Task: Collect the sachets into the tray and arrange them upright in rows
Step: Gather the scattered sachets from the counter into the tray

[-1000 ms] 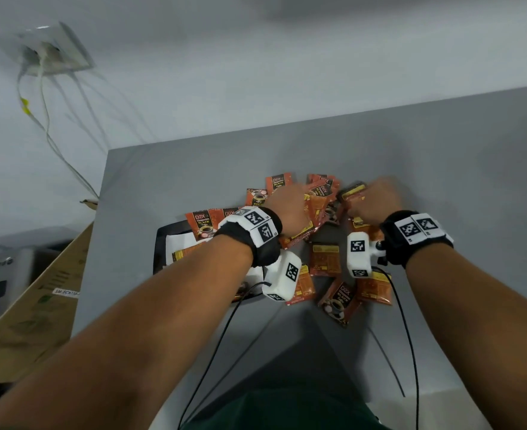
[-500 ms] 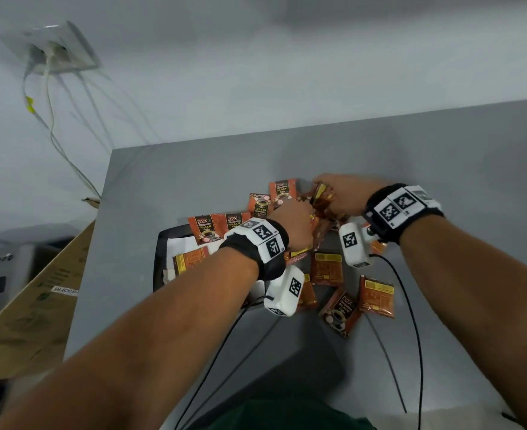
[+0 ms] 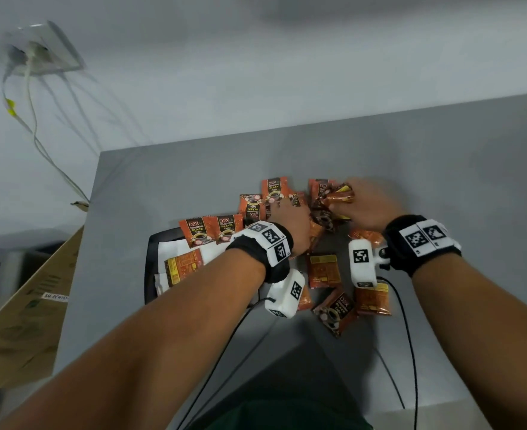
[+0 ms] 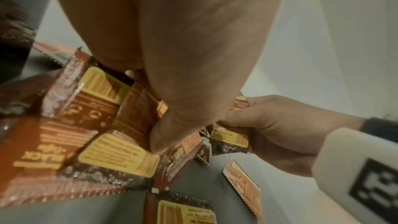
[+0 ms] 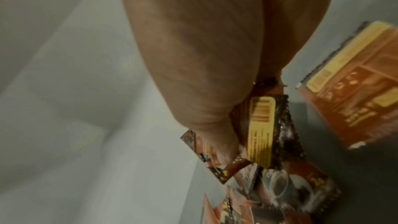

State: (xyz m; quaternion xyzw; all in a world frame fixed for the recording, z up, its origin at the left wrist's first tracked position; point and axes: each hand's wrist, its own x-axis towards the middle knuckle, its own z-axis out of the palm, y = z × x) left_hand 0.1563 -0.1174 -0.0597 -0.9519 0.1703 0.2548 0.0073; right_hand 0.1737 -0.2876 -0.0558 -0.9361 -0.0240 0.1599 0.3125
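Sachets (image 3: 323, 270) are lying scattered on the grey table (image 3: 442, 187), a few leaning at the black tray (image 3: 151, 259) (its far edge). Right hand (image 3: 368, 206) is clutching a crumpled bunch of sachets (image 3: 338, 195); left hand (image 3: 290, 225) is pressing onto the pile, its grasp impossible to tell.

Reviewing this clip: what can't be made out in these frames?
- Left hand fingertips: head view, hidden behind its own back; grip unclear.
- Tray: head view, near part covered by the left forearm.
- How many sachets the right hand grips: the bunch is crumpled and overlapping.
- Sachet print: wrist views, blurred.
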